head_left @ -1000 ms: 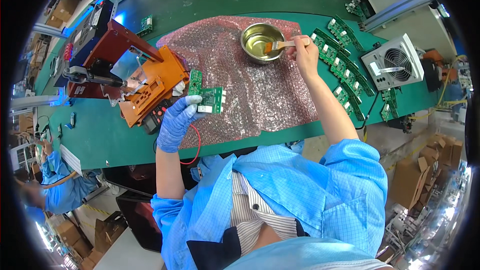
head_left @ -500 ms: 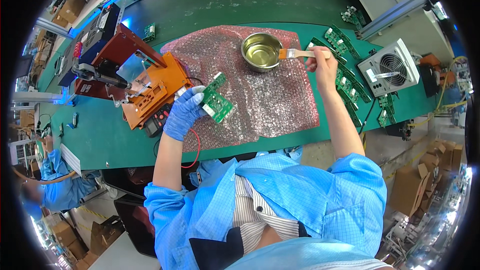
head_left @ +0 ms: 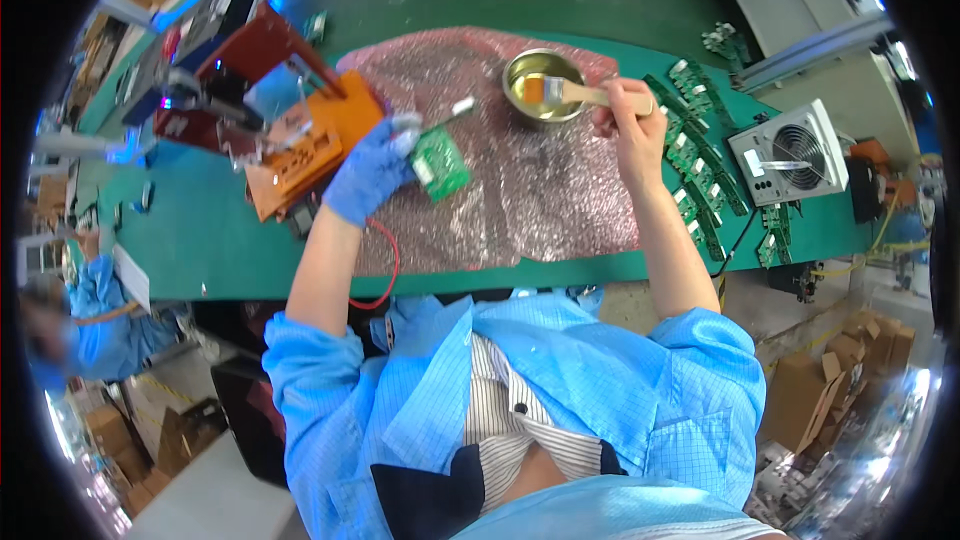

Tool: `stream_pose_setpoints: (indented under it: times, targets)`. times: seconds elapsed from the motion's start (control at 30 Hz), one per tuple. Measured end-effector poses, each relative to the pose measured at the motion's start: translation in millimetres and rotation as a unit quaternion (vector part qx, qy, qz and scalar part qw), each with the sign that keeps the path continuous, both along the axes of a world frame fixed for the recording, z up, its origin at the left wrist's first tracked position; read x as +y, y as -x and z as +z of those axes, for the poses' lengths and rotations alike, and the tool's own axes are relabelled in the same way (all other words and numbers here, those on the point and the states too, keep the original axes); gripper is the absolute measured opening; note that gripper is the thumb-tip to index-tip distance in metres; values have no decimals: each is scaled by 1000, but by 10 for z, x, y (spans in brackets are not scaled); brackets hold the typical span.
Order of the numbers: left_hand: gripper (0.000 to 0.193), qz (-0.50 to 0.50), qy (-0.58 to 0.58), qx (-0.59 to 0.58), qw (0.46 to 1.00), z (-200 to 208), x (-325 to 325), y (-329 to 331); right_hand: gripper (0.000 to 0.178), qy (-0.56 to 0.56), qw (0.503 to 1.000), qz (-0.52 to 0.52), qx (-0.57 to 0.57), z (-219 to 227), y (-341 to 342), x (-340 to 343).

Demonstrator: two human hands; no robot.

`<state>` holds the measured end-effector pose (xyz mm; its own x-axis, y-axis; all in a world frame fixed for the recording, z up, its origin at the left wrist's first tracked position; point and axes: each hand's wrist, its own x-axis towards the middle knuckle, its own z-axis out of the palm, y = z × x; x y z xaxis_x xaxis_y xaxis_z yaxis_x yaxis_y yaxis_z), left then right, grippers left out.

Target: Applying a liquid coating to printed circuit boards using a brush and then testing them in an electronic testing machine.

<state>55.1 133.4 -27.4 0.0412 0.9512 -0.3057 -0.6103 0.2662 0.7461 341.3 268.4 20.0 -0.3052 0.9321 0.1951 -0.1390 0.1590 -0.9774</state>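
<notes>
In a blue glove, my left hand [head_left: 375,170] grips a green circuit board [head_left: 440,164] by its left edge, above a sheet of pinkish bubble wrap [head_left: 500,210]. My bare right hand [head_left: 632,125] is closed on the wooden handle of a flat paintbrush [head_left: 588,94]. The bristles reach over the rim into a round metal bowl [head_left: 546,57] that holds a clear yellowish liquid. Whether the bristles touch the liquid is hard to tell. The bowl rests on the far part of the bubble wrap, to the right of the board.
An orange and dark-red bench fixture [head_left: 310,145] stands left of the wrap. Several green circuit boards [head_left: 705,170] lie at the right, beside a white box with a fan [head_left: 790,150]. A red cable [head_left: 392,275] loops near the table's front edge. Another person [head_left: 110,310] is at far left.
The brush has gone from the bowl's right rim to inside the bowl, my right hand moving left with it. The board in my left hand has turned slightly. The whole view has shifted a little.
</notes>
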Motion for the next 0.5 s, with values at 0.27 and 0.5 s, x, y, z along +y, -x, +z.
stream_pose_setpoints:
  times: [0.27, 0.5]
  targets:
    - [25, 7, -19, 41, 999, 173, 135, -79, 19, -57, 971, 231, -26, 119, 286, -142]
    - [30, 0, -2, 128, 992, 251, 136, -116, 16, -113, 937, 320, -86, 146, 416, -119]
